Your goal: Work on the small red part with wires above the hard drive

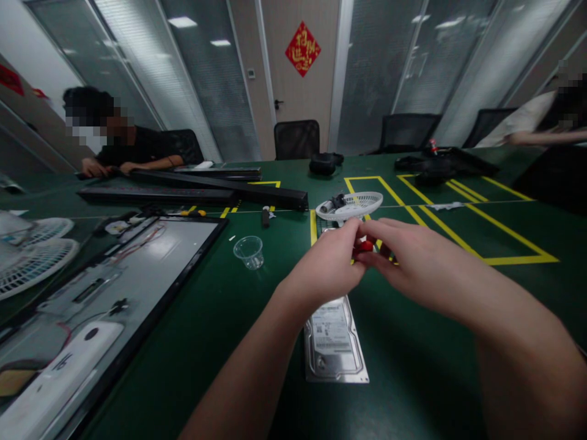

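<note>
My left hand (331, 264) and my right hand (406, 247) meet above the green table, fingers bent inward and touching. Between their fingertips shows a small red object (365, 246), mostly covered, so its kind is unclear. Both hands are closed around it. Below them a silver hard drive (337, 345) lies flat, label side up, its far end hidden by my left hand. A clear plastic cup (248, 250) stands to the left of my hands. Just beyond them is a white round fan grille (372, 200) with a small dark part on it.
To the left lies an opened flat display panel (172, 260) with a white casing (68, 373) on it. White fan grilles (41, 263) sit at the left edge. Long black bars (220, 184) lie before a person (151, 146). Yellow tape (518, 261) marks the right side; another person sits there.
</note>
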Demonstrator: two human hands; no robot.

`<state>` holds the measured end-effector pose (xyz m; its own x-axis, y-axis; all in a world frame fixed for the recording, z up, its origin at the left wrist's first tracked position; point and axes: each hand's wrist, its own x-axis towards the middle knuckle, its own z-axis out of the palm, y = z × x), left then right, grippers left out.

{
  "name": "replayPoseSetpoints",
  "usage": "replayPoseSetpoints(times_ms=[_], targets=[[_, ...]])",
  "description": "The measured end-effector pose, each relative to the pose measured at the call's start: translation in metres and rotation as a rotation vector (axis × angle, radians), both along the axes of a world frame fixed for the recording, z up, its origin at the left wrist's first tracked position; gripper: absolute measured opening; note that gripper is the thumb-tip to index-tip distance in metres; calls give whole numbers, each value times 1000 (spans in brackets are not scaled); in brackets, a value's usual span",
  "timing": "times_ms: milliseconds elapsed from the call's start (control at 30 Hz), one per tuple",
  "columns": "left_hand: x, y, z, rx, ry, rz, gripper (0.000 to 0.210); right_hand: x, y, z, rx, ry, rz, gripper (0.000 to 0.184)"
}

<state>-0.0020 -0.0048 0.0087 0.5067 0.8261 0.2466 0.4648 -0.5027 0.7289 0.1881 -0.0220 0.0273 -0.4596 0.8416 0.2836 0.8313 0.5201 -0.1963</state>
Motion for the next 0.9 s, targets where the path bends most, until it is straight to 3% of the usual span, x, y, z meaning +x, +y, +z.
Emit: replayPoseSetpoints(times_ms=[100,267,400,567,733,900], targets=[[-1,0,1,-10,11,2,28,1,1,0,4,15,52,38],[1,0,1,32,-4,-19,27,1,5,1,-61,-39,-56,21],[1,1,1,22,-25,-32,26,1,2,1,-27,-37,-64,23],[-1,-1,2,-37,-19,-6,33,3,2,0,0,-6,29,43],[2,1,0,32,-26,-23,31,2,5,-1,-35,-20,-52,24],[0,1,0,8,-15,-22,29,1,2,0,-14,-32,-74,22]])
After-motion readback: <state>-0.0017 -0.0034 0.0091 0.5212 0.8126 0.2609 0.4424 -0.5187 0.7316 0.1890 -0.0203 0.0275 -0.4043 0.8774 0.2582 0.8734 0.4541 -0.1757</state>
